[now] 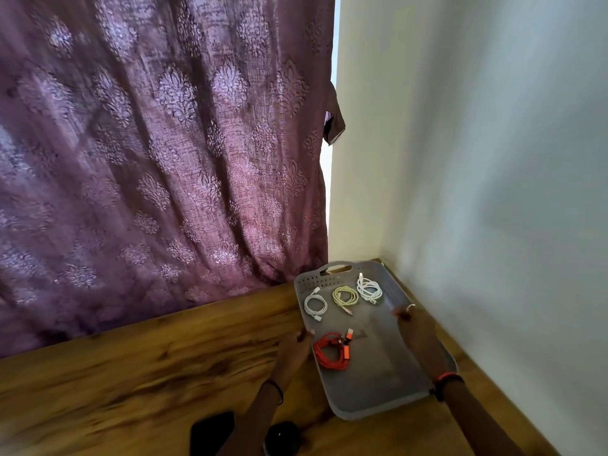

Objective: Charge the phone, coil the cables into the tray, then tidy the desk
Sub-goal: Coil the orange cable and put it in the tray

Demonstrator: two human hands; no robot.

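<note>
A grey perforated tray [368, 390] sits on the wooden desk [148, 357], close to the right-hand wall. Inside it lie a white coiled cable [315, 304], a yellow-green coil [344, 296], another white coil [369, 288] and, nearer me, an orange coil [331, 352]. My left hand [294, 352] grips the tray's left rim beside the orange coil. My right hand [419, 337] holds the right rim, fingertips reaching inside. A black phone [212, 432] lies at the bottom edge next to a round black charger [283, 437] with a small green light, partly hidden by my left forearm.
A purple patterned curtain [158, 159] hangs behind the desk and touches its back edge. A pale wall [493, 192] borders the desk's right side just past the tray. Bare wood stretches to the left of the tray.
</note>
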